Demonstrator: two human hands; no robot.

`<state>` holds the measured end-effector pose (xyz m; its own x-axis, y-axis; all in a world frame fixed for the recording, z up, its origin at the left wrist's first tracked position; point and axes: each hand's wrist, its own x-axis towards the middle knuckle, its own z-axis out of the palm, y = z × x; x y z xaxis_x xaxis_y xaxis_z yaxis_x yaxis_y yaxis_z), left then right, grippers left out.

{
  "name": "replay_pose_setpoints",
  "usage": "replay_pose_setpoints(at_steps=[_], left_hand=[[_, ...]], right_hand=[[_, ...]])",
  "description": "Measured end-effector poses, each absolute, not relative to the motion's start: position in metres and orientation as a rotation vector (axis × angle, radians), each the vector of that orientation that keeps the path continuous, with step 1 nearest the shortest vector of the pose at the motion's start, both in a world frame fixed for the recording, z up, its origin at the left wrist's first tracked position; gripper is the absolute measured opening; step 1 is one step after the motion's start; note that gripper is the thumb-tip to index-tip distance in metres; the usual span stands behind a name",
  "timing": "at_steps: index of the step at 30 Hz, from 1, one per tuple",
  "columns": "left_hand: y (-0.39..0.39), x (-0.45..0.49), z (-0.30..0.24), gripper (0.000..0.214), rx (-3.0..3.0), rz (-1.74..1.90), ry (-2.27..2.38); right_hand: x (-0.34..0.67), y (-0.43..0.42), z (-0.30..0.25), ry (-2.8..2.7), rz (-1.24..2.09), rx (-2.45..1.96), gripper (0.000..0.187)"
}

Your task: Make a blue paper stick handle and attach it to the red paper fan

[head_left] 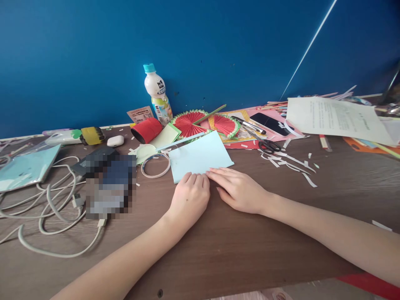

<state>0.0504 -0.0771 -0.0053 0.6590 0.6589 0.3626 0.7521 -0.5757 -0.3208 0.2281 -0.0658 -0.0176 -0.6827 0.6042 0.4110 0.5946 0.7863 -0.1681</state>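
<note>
A sheet of light blue paper (201, 156) lies on the brown table in front of me, and its near edge looks folded. My left hand (192, 189) is closed at that near edge, fingers curled over the paper and fingertips hidden. Beside it, my right hand (236, 187) rests with fingers stretched out, their tips on the same edge close to the left hand. A roll of narrow tape (155, 175) lies left of the paper. Behind the paper are red and green pleated paper fans (190, 124).
Scissors (269, 146) lie among white paper scraps at the right, near a phone (271, 124) and a printed sheet (339, 121). A bottle (158, 96) stands by the blue wall. White cables (46, 200), an earbud case (115, 141) and a blurred-out object (111, 187) are at the left.
</note>
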Motion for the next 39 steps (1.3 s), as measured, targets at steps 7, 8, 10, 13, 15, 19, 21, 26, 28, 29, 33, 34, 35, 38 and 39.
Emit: replay_pose_setpoints(at_steps=[7,8,10,13,15,19,21,26,28,29,33,34,35,38,39], left_hand=[[-0.083,0.055,-0.012,0.03,-2.533,-0.27,-1.224],[-0.083,0.056,-0.011,0.028,-2.527,-0.286,-1.255],[-0.084,0.058,-0.01,0.026,-2.507,-0.3,-1.303],[-0.085,0.06,-0.007,0.026,-2.496,-0.262,-1.333],[-0.085,0.059,-0.007,0.027,-2.505,-0.245,-1.338],[-0.084,0.057,-0.008,0.03,-2.515,-0.248,-1.36],[-0.083,0.056,-0.01,0.032,-2.509,-0.243,-1.379],[-0.083,0.057,-0.009,0.035,-2.493,-0.2,-1.416],[-0.083,0.057,-0.008,0.036,-2.499,-0.19,-1.423],[-0.084,0.057,-0.007,0.036,-2.503,-0.184,-1.424],[-0.086,0.055,-0.004,0.036,-2.445,-0.136,-1.489],[-0.087,0.055,-0.003,0.036,-2.411,-0.123,-1.519],[-0.087,0.054,-0.002,0.035,-2.38,-0.11,-1.548],[-0.085,0.052,0.001,0.031,-2.318,-0.063,-1.623],[-0.083,0.051,0.002,0.029,-2.308,-0.047,-1.638]], right_hand=[[0.225,-0.068,-0.017,-2.519,0.124,-0.935,0.047],[0.224,-0.069,-0.017,-2.504,0.124,-0.942,0.047],[0.222,-0.071,-0.017,-2.483,0.115,-0.954,0.048],[0.221,-0.073,-0.017,-2.475,0.044,-0.987,0.045],[0.22,-0.072,-0.017,-2.472,-0.055,-1.013,0.04],[0.223,-0.07,-0.013,-2.451,-0.217,-1.133,0.029],[0.226,-0.068,-0.01,-2.434,-0.261,-1.257,0.027],[0.236,-0.064,-0.003,-2.38,-0.359,-1.588,0.024],[0.24,-0.062,-0.001,-2.362,-0.385,-1.675,0.024],[0.241,-0.061,0.0,-2.35,-0.398,-1.713,0.024],[0.245,-0.057,0.005,-2.313,-0.419,-1.838,0.024],[0.245,-0.057,0.006,-2.312,-0.414,-1.853,0.024],[0.246,-0.056,0.006,-2.316,-0.408,-1.855,0.023],[0.247,-0.056,0.005,-2.315,-0.42,-1.821,0.022],[0.247,-0.056,0.004,-2.31,-0.432,-1.798,0.022]])
